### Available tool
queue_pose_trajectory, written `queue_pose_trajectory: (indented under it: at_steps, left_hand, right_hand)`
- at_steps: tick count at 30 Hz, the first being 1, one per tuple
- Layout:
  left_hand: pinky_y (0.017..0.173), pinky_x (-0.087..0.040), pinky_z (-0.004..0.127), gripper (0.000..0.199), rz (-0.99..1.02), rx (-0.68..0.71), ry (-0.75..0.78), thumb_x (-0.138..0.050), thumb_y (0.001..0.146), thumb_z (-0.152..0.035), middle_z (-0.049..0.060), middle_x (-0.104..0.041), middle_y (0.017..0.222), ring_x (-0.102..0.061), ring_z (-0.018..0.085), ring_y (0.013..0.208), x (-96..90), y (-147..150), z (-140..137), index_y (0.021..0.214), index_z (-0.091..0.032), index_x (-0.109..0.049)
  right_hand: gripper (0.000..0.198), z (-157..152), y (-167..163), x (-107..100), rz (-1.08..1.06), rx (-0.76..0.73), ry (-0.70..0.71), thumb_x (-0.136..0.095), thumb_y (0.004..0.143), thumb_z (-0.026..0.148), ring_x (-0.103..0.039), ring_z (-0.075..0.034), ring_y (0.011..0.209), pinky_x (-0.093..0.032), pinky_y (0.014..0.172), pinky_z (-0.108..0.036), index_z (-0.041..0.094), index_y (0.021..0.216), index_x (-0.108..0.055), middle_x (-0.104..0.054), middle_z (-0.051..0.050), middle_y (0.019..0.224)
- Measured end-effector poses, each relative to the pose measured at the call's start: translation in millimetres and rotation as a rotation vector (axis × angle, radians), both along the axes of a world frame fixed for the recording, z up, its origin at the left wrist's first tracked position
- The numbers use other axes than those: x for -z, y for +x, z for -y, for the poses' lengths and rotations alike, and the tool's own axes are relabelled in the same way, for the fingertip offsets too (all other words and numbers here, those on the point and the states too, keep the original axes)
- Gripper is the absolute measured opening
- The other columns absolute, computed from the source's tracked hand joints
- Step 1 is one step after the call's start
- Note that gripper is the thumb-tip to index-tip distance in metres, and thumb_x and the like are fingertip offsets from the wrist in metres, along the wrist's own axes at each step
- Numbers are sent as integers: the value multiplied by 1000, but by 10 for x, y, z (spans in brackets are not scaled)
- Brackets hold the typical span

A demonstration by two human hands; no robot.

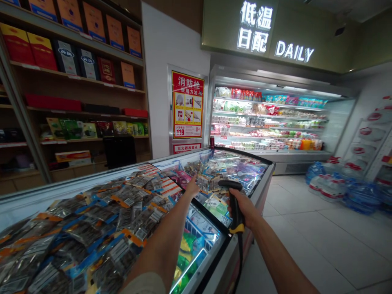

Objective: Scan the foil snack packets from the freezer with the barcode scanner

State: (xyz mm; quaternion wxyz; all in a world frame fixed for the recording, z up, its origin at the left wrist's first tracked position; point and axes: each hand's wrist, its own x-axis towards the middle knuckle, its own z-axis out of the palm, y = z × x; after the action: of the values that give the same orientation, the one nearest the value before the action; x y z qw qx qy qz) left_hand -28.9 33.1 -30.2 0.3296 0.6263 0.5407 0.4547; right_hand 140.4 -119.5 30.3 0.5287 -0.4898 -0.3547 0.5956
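My right hand (246, 208) is wrapped round the grip of a black and yellow barcode scanner (235, 206), whose cable hangs down beside the freezer's edge. My left hand (192, 188) reaches forward over the chest freezer (260, 192), with a finger stretched out and nothing visible in it. Just ahead of that finger lies a small group of snack packets (210, 179) on the glass top. Closer to me on the left, a large heap of similar clear snack packets (122, 216) with orange and blue edges covers the freezer top.
Wooden shelves (92, 75) with boxed goods stand at the left. A lit refrigerated display (266, 118) is at the back, beside a red hydrant sign (187, 104). Large water bottles (363, 196) stand on the tiled floor (300, 220) to the right.
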Motion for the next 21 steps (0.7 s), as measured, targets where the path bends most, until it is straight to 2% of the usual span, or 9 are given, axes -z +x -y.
queue_pose_trajectory:
  at_steps: [3,6,10,13,16,21]
  left_hand:
    - [77,-43,25,62,-65,-37,31,-57,61,-1,9,-58,109,-56,17,92,16,141,-19,120,-14,-42]
    - [79,-42,25,55,-73,-18,87,-54,66,-6,9,-59,107,-55,17,94,24,260,-34,119,-13,-42]
    - [83,-39,25,59,-147,30,84,-50,64,-2,9,-55,115,-52,17,101,-41,274,-16,122,-14,-41]
    - [87,-37,24,62,-225,-40,40,-47,64,1,11,-50,121,-48,18,108,-154,109,43,124,-12,-40]
    - [90,-34,24,54,-355,-85,59,-45,68,-3,10,-51,120,-46,17,110,-264,-181,144,121,-12,-43]
    - [86,-37,25,40,-551,-55,83,-46,68,-7,6,-60,108,-52,18,100,-375,-706,401,105,-16,-57]
  right_hand:
    - [21,-76,28,22,1,28,-6,-49,74,38,-45,-8,34,-36,31,-19,17,72,-49,-48,5,47]
    - [22,-121,23,28,6,42,-25,-49,74,39,-46,-8,34,-37,31,-20,17,71,-48,-49,4,47]
    - [20,-120,-13,19,13,31,-27,-49,74,37,-46,-8,33,-36,31,-20,17,70,-48,-49,4,46]
    - [20,-83,-45,0,17,19,-21,-49,74,37,-45,-8,33,-37,30,-20,18,70,-48,-48,5,46]
    - [20,-35,-103,-26,12,-4,-17,-50,74,37,-46,-8,34,-37,30,-20,18,70,-48,-49,5,46]
    - [21,57,-285,-58,21,-52,-5,-50,73,39,-46,-9,34,-37,30,-20,18,70,-48,-48,5,46]
